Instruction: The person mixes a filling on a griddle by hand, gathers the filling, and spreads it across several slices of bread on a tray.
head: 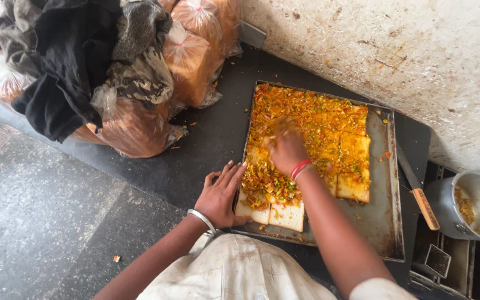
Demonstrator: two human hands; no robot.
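The right hand [286, 145] was blurred, so whether its fingers were curled or spread could not be told; it pressed down into the chopped vegetable topping [312, 119], which hid the bread slices [287, 214] beneath it. Only the nearest slices showed bare white crumb, just beyond the left hand's fingertips. The left hand [221, 194] lay flat and open, fingers [233, 173] spread, gripping nothing, resting on the dark counter [206, 139] with its fingertips touching the near-left edge of the metal tray [383, 216]. The tray was flat, rectangular, stained and greasy. The topping looked moist and loose, orange with green and red flecks, and lay under and around the right fingers. A silver bangle [202, 219] circled the left wrist, red threads [299, 168] the right. To the right of the right hand, well apart, lay a wooden-handled knife [420, 200], its blade partly hidden by the tray rim, and a metal pot [473, 208], cut off by the frame. Beyond the left fingers, bagged bread loaves [187, 58] sat half covered by dark cloth [73, 61].
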